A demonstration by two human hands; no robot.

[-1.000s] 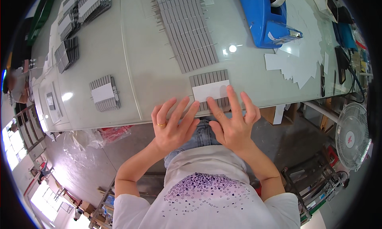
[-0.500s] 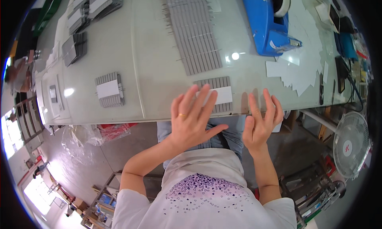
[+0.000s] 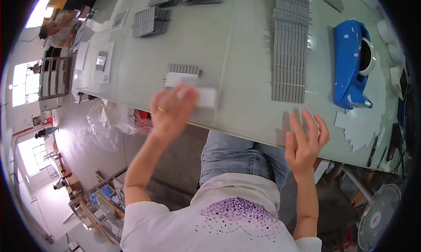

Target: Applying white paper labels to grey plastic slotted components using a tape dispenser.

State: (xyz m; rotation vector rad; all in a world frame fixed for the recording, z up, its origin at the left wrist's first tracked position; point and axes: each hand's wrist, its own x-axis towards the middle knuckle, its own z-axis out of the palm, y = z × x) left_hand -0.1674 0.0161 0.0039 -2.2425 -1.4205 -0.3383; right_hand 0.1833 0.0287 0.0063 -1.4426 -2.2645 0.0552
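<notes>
My left hand (image 3: 172, 111), smeared by motion, is over the table's near edge at the left. A blurred flat piece with a white paper label (image 3: 207, 97) moves along with it, between its fingers and thumb; its grey part barely shows. Just beyond the fingers lies a small stack of grey ridged pieces (image 3: 184, 69) with a white label across it. My right hand (image 3: 307, 140) hovers at the near edge on the right, fingers spread and holding nothing. Farther out from it runs a long overlapping row of grey ridged pieces (image 3: 289, 61).
A blue tape dispenser (image 3: 348, 68) stands at the right, with loose white paper labels (image 3: 357, 127) beside it. More grey stacks (image 3: 150, 23) lie at the far left. Below the table are a plastic bag (image 3: 107, 120) and a white fan (image 3: 379, 217). Another person (image 3: 61, 30) is at far left.
The view has swung left. My left hand has carried the labelled grey piece from in front of the long row leftward to the small stack. My right hand stays spread near the edge.
</notes>
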